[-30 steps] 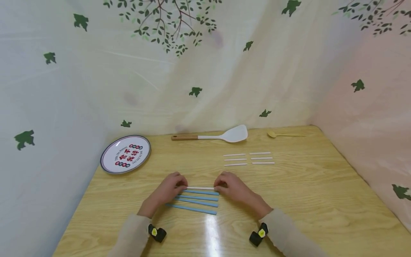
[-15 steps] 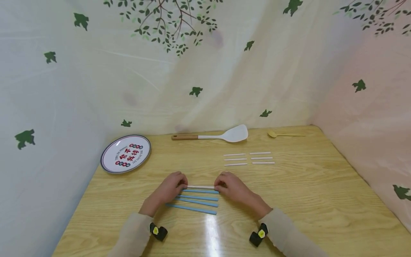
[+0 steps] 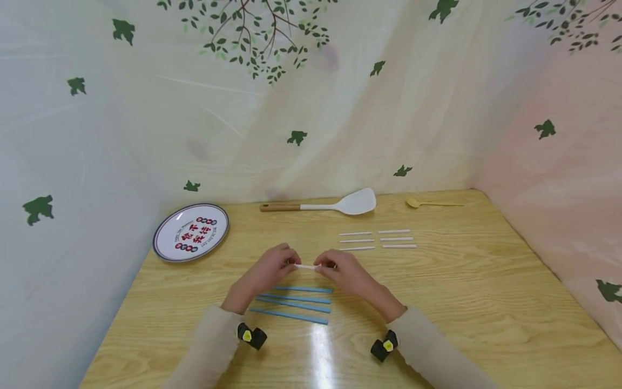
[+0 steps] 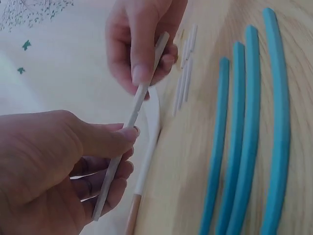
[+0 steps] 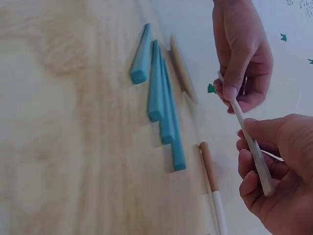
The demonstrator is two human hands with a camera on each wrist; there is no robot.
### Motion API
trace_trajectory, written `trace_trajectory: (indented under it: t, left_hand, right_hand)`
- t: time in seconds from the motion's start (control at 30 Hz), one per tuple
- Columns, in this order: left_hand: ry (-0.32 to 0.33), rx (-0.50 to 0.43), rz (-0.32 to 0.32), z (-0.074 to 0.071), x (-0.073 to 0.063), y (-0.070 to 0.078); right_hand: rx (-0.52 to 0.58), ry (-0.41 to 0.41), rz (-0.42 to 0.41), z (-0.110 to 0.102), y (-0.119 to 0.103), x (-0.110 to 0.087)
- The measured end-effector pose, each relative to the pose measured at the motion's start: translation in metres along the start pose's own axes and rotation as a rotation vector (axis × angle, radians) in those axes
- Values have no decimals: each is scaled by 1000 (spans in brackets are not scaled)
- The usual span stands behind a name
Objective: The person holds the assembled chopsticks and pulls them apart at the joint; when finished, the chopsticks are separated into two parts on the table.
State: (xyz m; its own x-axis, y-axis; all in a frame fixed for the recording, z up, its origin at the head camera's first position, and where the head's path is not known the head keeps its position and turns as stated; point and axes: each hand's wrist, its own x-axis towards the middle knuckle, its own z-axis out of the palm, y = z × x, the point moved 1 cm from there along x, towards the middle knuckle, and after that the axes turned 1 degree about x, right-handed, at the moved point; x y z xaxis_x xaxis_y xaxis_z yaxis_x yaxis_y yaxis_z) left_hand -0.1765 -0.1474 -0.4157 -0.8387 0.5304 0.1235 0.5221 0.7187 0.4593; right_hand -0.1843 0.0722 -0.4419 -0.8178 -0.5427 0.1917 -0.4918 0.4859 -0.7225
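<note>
A slim white chopstick (image 5: 253,147) is held between both hands above the table, raised and lengthwise across them. My left hand (image 3: 272,266) pinches it between thumb and fingers towards one end. My right hand (image 3: 349,273) grips the other part in the same way, thumb on top, close to the left hand. The left wrist view shows both thumbs pressing on the stick. Below the hands, several blue chopsticks (image 3: 296,316) lie side by side on the wooden table (image 3: 437,324), apart from both hands. Their thin ends point left in the head view.
Several short white sticks (image 3: 397,239) lie in two columns beyond the right hand. A white spatula (image 3: 357,202) with a wooden handle lies along the back, a yellow spoon (image 3: 413,203) to its right. An oval plate (image 3: 167,246) stands at the back left.
Both hands have lifted the white chopstick from beside the blue ones, moving up and away from the body. They have also come closer together along it. The blue chopsticks stay put.
</note>
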Motion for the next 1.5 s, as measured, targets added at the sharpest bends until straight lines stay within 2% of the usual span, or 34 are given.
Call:
trace_trajectory:
  t: [0.13, 0.33, 0.63, 1.0, 1.37, 1.5]
  left_hand:
    - [-23, -2, -14, -2, 7, 11]
    - [-39, -25, -17, -2, 14, 13]
    - [15, -57, 41, 1, 19, 13]
    - [79, -79, 92, 5, 20, 12]
    - [115, -73, 96, 5, 19, 13]
    - [124, -78, 107, 5, 20, 15]
  right_hand:
    - [-32, 9, -5, -2, -5, 6]
    - [-84, 15, -36, -8, -8, 7]
    - [-131, 19, -66, -15, -9, 5]
    - [-180, 31, -81, -13, -5, 0]
    - [-213, 119, -174, -14, -8, -5]
    - [-216, 141, -183, -15, -7, -7]
